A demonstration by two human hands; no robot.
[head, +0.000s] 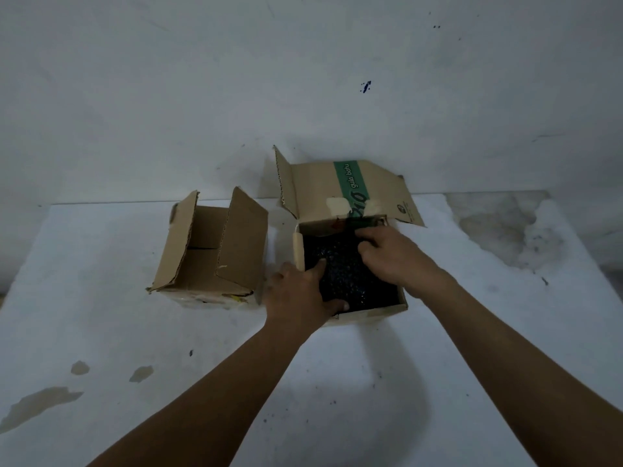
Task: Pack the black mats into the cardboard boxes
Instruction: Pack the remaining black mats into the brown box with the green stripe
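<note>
Mat (pixel 350 276) lies inside right box (pixel 372 312), centre-right of frame. Left hand (pixel 300 294) released, fingers spread, pressing mat's near-left corner. Right hand (pixel 394 254) curled, grasping mat's far side. Left box (pixel 242 237) open, centre-left, on table (pixel 135 332).

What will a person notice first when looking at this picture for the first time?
The left hand and right hand reach into the open brown cardboard box with a green-striped flap at centre right, touching a black bumpy mat inside. A second open brown cardboard box stands left of it on the white table.
</note>
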